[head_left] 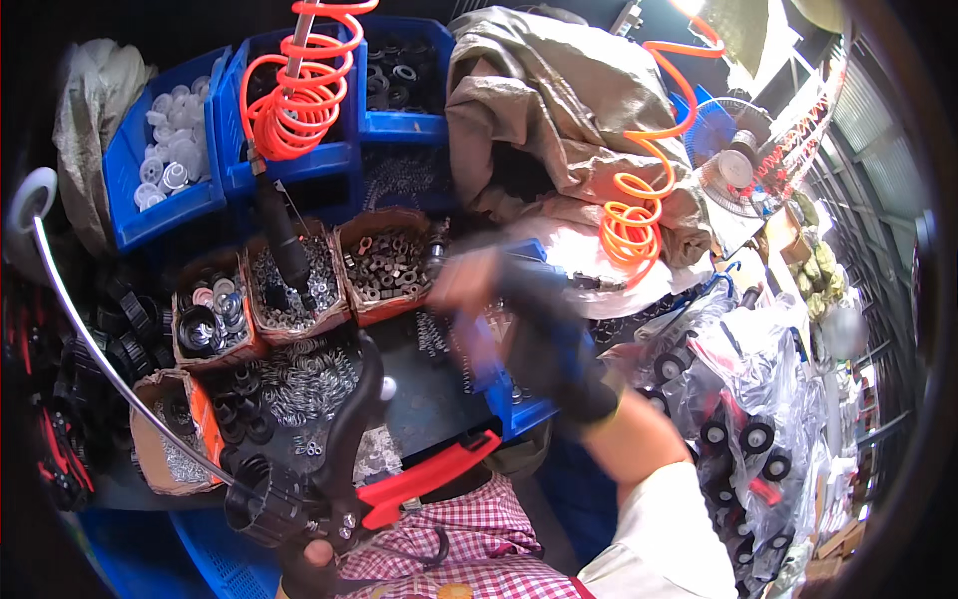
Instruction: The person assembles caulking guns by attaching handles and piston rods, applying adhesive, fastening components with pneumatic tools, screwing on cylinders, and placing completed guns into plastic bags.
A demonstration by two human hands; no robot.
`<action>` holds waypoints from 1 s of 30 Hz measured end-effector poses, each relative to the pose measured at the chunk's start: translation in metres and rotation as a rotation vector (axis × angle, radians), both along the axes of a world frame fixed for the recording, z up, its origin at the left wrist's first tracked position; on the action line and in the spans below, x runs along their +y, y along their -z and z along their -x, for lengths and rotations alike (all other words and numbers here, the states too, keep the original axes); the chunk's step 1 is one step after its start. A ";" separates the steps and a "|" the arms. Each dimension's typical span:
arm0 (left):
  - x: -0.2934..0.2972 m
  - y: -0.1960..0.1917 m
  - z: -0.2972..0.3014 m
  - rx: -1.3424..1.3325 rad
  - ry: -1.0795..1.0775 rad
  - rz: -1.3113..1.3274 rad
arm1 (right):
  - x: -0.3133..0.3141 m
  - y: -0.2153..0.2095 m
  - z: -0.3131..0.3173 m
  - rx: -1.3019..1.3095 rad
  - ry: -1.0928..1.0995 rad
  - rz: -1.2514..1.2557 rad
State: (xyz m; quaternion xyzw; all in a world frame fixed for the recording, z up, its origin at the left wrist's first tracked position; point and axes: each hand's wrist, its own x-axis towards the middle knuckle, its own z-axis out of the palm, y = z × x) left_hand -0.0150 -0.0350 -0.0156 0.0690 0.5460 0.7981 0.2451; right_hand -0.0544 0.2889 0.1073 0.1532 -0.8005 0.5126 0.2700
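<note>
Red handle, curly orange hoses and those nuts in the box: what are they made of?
Red handle: probably hard plastic, with smooth, even colour. Curly orange hoses: likely bendy plastic, shiny, because bright light glints off springy loops. Nuts: seemingly metal, greyish with some glinting faces. Their box: looks like cardboard, with plain brownish, uneven edges.

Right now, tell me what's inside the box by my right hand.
Small metal parts, many ring-like, are piled in the box; whatever lies beneath the top layer is covered.
</note>
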 end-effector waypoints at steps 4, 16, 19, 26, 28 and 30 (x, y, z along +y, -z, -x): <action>-0.003 0.028 -0.025 0.018 0.006 0.059 | 0.181 0.028 0.082 -0.333 0.722 -1.064; 0.020 0.065 -0.038 -0.089 -0.177 0.098 | 0.178 0.028 0.099 -0.527 0.914 -1.363; 0.023 0.060 -0.028 0.036 -0.155 0.227 | 0.079 0.001 0.034 -0.222 0.566 -0.789; 0.001 0.061 -0.022 0.004 0.008 0.214 | -0.119 0.080 -0.091 -1.058 -0.256 0.706; 0.000 0.062 -0.029 -0.070 -0.207 -0.083 | -0.134 0.098 -0.095 -1.155 -0.161 0.634; 0.007 0.052 -0.026 -0.094 -0.264 -0.216 | -0.142 0.098 -0.088 -1.111 -0.089 0.559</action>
